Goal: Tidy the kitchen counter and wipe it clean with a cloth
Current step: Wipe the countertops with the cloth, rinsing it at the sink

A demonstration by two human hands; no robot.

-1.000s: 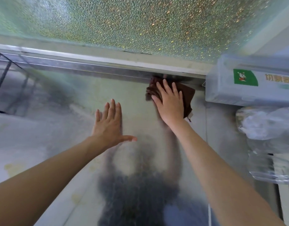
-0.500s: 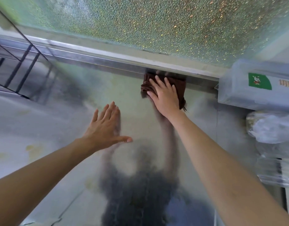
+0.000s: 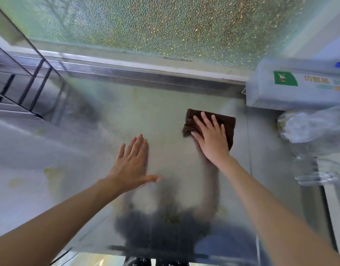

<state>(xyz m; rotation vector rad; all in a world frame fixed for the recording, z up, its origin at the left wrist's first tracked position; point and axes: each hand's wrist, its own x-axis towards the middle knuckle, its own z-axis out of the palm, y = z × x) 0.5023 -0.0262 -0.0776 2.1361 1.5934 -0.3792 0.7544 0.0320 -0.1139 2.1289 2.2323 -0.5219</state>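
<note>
Right hand (image 3: pixel 212 140) – fingers spread flat – presses the brown cloth (image 3: pixel 227 125) onto the steel tabletop (image 3: pixel 155 108); left hand (image 3: pixel 131 164) rests beside it, open-palmed.

A pale box (image 3: pixel 297 89) is sitting at the back right, against the wall, and it is carrying a green label with a small cartoon figure and a line of orange characters too blurred to read; a small blue mark is showing near its top right edge. Just in front of it, crumpled clear plastic bags (image 3: pixel 314 129) are lying in a heap along the right edge, and what they are holding cannot be made out. At the far left a black wire rack (image 3: pixel 21 87) is standing. Behind everything, a speckled green glass backsplash (image 3: pixel 165 27) is rising above a metal ledge (image 3: pixel 146 73).
</note>
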